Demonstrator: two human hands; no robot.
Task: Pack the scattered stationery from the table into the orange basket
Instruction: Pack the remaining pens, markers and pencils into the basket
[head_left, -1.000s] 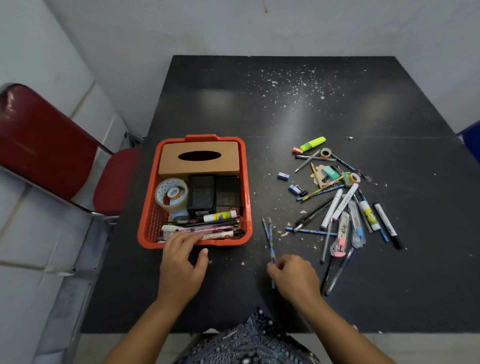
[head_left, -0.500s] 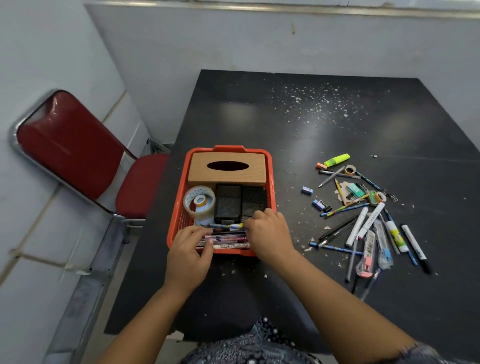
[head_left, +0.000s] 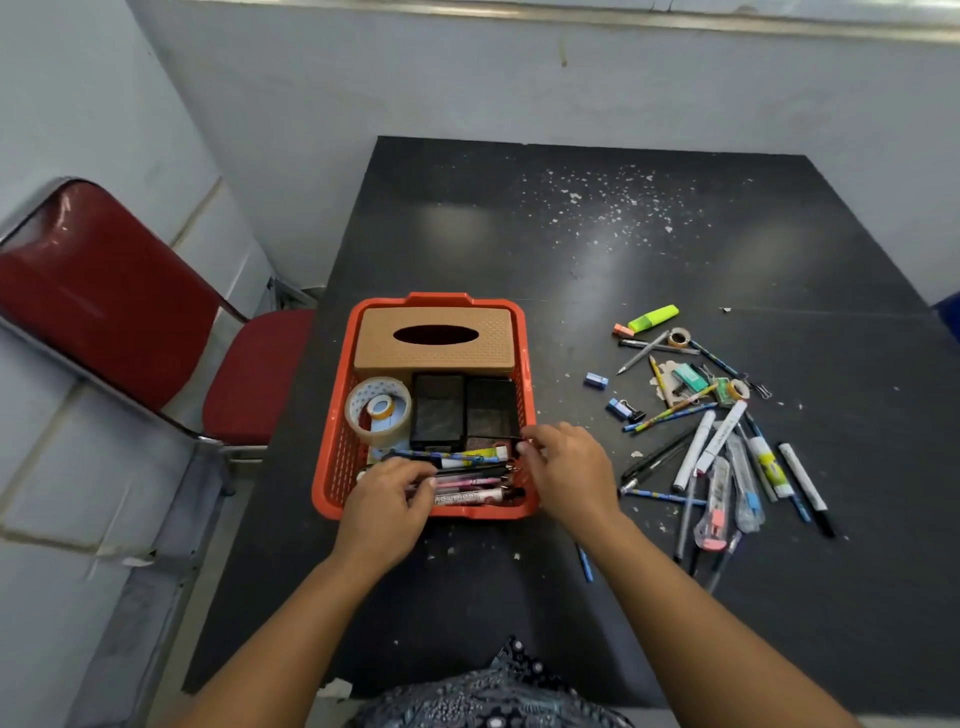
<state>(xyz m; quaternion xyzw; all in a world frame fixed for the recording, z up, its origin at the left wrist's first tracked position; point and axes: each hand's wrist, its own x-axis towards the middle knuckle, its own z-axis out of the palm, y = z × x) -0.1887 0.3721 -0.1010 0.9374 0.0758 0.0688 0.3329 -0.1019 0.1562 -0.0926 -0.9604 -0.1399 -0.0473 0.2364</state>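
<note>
The orange basket (head_left: 332, 467) stands on the black table (head_left: 467, 234), left of centre. It holds a tan tissue box (head_left: 436, 358), a clear tape roll (head_left: 377, 410), two black mesh holders (head_left: 439, 410) and several pens (head_left: 467, 483) lying along its front. My left hand (head_left: 387, 506) reaches over the front rim and its fingers rest on those pens. My right hand (head_left: 566, 467) hovers at the front right corner, fingers loosely curled by the pen ends, nothing visibly held. Scattered stationery lies to the right: a green highlighter (head_left: 653, 318), white markers (head_left: 722, 439), a pink cutter (head_left: 716, 499).
One blue pencil (head_left: 584, 564) lies on the table beside my right forearm. A blue binder clip (head_left: 623, 409) and a small eraser (head_left: 596, 380) sit between basket and pile. White flakes speckle the far table. A red chair (head_left: 104, 301) stands left, against the wall.
My right hand carried blue pencils from the table into the basket's front, then drew back to its right corner. My left hand slid from the front rim onto the pens.
</note>
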